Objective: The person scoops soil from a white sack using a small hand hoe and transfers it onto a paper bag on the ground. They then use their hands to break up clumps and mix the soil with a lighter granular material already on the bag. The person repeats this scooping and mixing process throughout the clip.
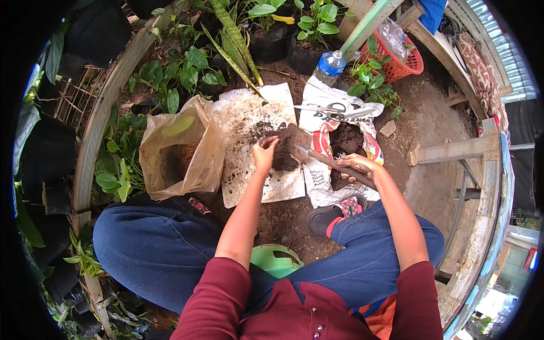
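Note:
My right hand (pixel 359 166) grips the long handle of a soil-covered trowel (pixel 301 142). The trowel's blade points left, over a heap of dark soil (pixel 282 158) on a dirty white sheet (pixel 244 182). My left hand (pixel 266 148) is just left of the blade, at the heap's edge, with its fingers bent; whether it pinches some soil I cannot tell. Right of the sheet lies a white printed plastic sack (pixel 316 187), torn open, with dark soil (pixel 346 138) inside. At the left stands an open translucent plastic bag (pixel 185 157) with brown fibrous material in it.
Potted plants (pixel 267 38) and leafy greenery (pixel 195 63) line the far side. A water bottle (pixel 331 64) stands behind the sack, near a red plastic basket (pixel 397 59). A wooden frame (pixel 454 151) is at the right. A green plastic object (pixel 272 259) lies between my legs.

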Demonstrator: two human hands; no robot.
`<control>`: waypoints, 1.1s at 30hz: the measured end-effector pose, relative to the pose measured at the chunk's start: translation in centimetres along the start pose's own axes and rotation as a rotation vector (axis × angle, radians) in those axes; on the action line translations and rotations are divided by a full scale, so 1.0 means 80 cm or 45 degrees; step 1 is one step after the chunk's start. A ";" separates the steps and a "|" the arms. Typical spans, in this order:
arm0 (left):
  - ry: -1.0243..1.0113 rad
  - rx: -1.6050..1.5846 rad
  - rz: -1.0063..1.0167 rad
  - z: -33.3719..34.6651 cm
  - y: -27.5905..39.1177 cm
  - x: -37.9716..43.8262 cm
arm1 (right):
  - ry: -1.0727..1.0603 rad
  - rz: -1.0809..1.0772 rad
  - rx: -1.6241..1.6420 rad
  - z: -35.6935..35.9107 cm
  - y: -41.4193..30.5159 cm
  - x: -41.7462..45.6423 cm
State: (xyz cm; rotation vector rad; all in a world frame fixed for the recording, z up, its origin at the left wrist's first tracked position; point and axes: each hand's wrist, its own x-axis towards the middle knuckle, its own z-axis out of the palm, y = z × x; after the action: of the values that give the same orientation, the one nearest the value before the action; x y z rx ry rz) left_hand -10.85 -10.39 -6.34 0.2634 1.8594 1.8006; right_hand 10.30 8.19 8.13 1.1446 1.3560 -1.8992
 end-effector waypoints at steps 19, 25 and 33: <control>-0.513 1.658 -0.023 -0.058 -0.030 -0.054 | 0.375 -0.084 -1.624 0.102 -0.058 -0.052; -0.479 1.711 -0.072 -0.066 -0.060 -0.080 | 0.353 -0.088 -2.060 0.163 -0.060 -0.033; -0.516 1.931 -0.140 -0.061 -0.047 -0.084 | 0.366 -0.143 -2.393 0.215 -0.095 0.032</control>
State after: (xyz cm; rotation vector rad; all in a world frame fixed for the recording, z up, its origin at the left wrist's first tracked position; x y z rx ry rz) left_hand -6.81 -18.24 -8.55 0.9076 2.4066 -0.0810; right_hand -2.72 -5.11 11.88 0.2357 2.3032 0.0893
